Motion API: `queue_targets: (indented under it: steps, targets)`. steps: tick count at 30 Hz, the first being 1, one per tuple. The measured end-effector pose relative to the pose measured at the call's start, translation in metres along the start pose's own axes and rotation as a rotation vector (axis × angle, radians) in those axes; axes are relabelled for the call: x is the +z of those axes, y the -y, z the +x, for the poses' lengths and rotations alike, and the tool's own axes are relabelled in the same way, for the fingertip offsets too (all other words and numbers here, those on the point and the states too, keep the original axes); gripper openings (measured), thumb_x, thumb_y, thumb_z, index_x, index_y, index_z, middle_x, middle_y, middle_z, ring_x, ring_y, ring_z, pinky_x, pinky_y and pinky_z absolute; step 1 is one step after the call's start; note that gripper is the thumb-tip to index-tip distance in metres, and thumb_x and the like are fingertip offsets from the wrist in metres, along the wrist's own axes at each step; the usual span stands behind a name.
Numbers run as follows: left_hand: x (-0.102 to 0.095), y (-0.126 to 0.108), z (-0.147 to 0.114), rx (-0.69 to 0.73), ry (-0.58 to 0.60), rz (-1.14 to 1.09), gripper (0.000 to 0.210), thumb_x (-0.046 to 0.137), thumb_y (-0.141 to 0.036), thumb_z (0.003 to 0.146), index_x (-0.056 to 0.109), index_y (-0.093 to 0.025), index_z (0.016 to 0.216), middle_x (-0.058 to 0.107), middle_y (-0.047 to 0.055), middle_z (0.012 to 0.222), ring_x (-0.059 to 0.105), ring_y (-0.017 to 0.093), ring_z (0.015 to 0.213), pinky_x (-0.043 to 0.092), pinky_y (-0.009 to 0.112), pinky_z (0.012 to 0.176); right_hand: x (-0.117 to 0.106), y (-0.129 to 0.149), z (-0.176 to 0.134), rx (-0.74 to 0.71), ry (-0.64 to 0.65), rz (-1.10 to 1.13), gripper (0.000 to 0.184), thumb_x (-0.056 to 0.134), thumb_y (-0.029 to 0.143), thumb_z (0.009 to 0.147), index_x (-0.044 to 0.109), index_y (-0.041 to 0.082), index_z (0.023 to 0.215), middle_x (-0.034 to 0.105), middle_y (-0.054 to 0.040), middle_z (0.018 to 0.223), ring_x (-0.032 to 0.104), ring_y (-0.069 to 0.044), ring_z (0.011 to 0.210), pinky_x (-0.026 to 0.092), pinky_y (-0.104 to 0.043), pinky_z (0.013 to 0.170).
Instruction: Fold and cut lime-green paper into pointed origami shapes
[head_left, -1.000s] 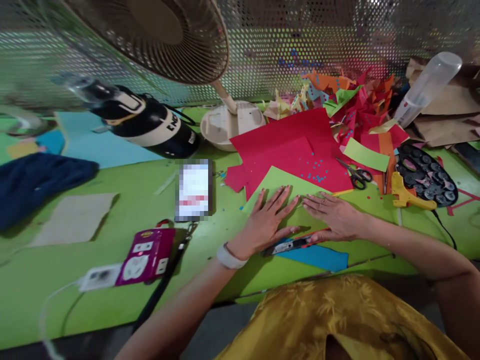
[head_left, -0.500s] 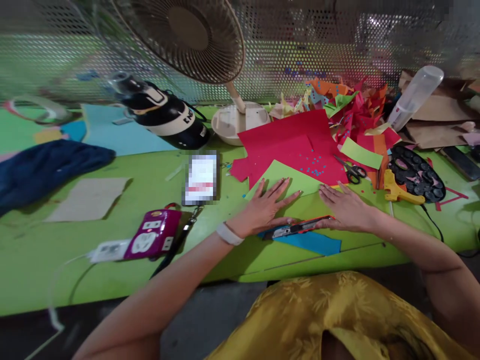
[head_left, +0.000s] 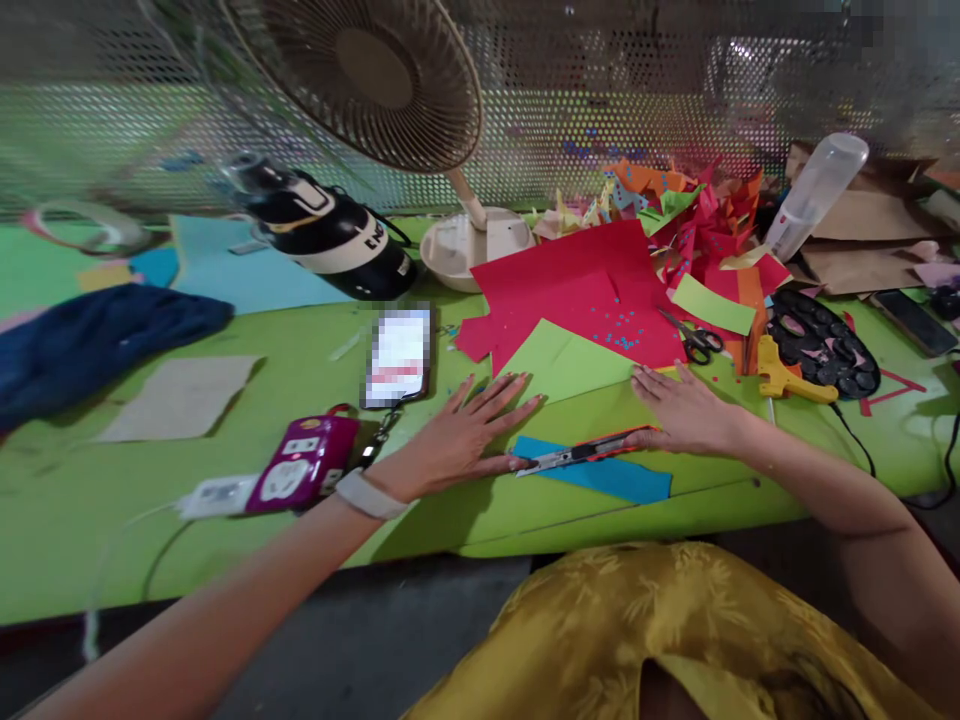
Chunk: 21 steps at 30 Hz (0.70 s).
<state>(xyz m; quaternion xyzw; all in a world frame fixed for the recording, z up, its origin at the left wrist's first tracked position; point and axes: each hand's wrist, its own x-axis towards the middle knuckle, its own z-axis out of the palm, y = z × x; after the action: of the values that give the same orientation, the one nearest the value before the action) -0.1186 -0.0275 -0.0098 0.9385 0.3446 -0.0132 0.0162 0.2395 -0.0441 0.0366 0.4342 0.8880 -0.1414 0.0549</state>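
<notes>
My left hand (head_left: 469,437) lies with fingers spread at the left corner of a light green paper sheet (head_left: 568,358), its thumb near the blade end of a box cutter (head_left: 581,451). My right hand (head_left: 684,410) rests flat by the sheet's right corner, its thumb at the cutter's orange end. Neither hand is wrapped round anything. Beneath the cutter is a blue paper strip (head_left: 622,480). The green sheet overlaps a large red paper (head_left: 559,275) sprinkled with tiny blue bits.
Scissors (head_left: 701,345), a yellow glue gun (head_left: 795,378) and a black palette (head_left: 825,350) sit at the right. Crumpled paper scraps (head_left: 709,225) are piled behind. A fan (head_left: 476,245), a black bottle (head_left: 349,240), a phone (head_left: 400,357) and a purple power strip (head_left: 304,465) stand or lie leftward.
My left hand has slid left and slightly down, uncovering more of the green sheet and the blue strip's left end. My right hand has stayed nearly still by the sheet's right corner.
</notes>
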Motion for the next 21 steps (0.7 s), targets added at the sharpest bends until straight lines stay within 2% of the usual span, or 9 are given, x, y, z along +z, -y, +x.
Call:
queue_targets:
  steps: [7, 10, 12, 14, 16, 19, 21]
  targets:
    - [-0.002, 0.005, -0.016, -0.037, 0.048, 0.002, 0.082, 0.027, -0.077, 0.090, 0.030, -0.028, 0.156, 0.021, 0.010, 0.164, 0.028, 0.031, 0.149, 0.009, 0.054, 0.121, -0.004, 0.001, -0.002, 0.008, 0.061, 0.029, 0.102, 0.025, 0.081, 0.088, 0.035, 0.002, 0.151, 0.031, -0.0253, 0.157, 0.029, -0.040, 0.147, 0.018, -0.066, 0.119]
    - [-0.010, 0.004, -0.013, -0.042, 0.026, -0.016, 0.078, 0.029, -0.078, 0.090, 0.039, -0.031, 0.152, 0.031, 0.008, 0.162, 0.034, 0.031, 0.146, 0.012, 0.054, 0.121, -0.005, 0.004, -0.002, 0.035, 0.064, 0.031, 0.102, 0.028, 0.082, 0.087, 0.036, 0.004, 0.152, 0.032, -0.0242, 0.157, 0.029, -0.039, 0.147, 0.018, -0.063, 0.120]
    - [-0.021, -0.003, -0.005, -0.059, -0.018, -0.041, 0.075, 0.028, -0.078, 0.089, 0.053, -0.031, 0.143, 0.043, 0.008, 0.156, 0.041, 0.032, 0.142, 0.019, 0.054, 0.119, -0.004, 0.006, -0.002, 0.048, 0.054, 0.029, 0.101, 0.030, 0.082, 0.086, 0.037, 0.006, 0.152, 0.033, -0.0236, 0.157, 0.028, -0.039, 0.147, 0.017, -0.062, 0.121]
    - [-0.037, -0.015, 0.011, -0.136, -0.094, -0.090, 0.074, 0.028, -0.076, 0.091, 0.068, -0.023, 0.124, 0.057, 0.013, 0.143, 0.052, 0.032, 0.131, 0.036, 0.048, 0.110, -0.004, 0.006, -0.003, 0.044, 0.053, 0.009, 0.100, 0.031, 0.082, 0.087, 0.038, 0.006, 0.151, 0.032, -0.0238, 0.157, 0.028, -0.039, 0.147, 0.017, -0.063, 0.121]
    - [-0.055, -0.032, 0.036, -0.280, -0.172, -0.173, 0.067, 0.030, -0.069, 0.095, 0.073, -0.018, 0.099, 0.071, 0.014, 0.114, 0.066, 0.027, 0.106, 0.049, 0.038, 0.090, -0.004, 0.007, -0.003, 0.035, 0.064, -0.015, 0.098, 0.029, 0.080, 0.088, 0.039, 0.005, 0.151, 0.031, -0.0246, 0.157, 0.028, -0.040, 0.147, 0.019, -0.065, 0.120]
    - [-0.072, -0.058, 0.083, -0.375, -0.053, -0.438, 0.052, 0.041, -0.060, 0.095, 0.065, -0.018, 0.076, 0.070, 0.006, 0.070, 0.066, 0.019, 0.066, 0.047, 0.030, 0.064, -0.005, 0.006, -0.004, 0.016, 0.057, -0.031, 0.100, 0.027, 0.080, 0.088, 0.040, 0.002, 0.149, 0.031, -0.0267, 0.156, 0.029, -0.042, 0.146, 0.023, -0.068, 0.116]
    - [-0.073, -0.071, 0.113, -0.382, 0.078, -0.689, 0.045, 0.048, -0.054, 0.093, 0.058, -0.018, 0.068, 0.064, 0.002, 0.055, 0.062, 0.016, 0.052, 0.045, 0.026, 0.057, -0.006, 0.006, -0.004, -0.008, 0.033, -0.037, 0.099, 0.026, 0.079, 0.089, 0.041, 0.001, 0.148, 0.033, -0.0283, 0.154, 0.032, -0.042, 0.145, 0.026, -0.068, 0.115]
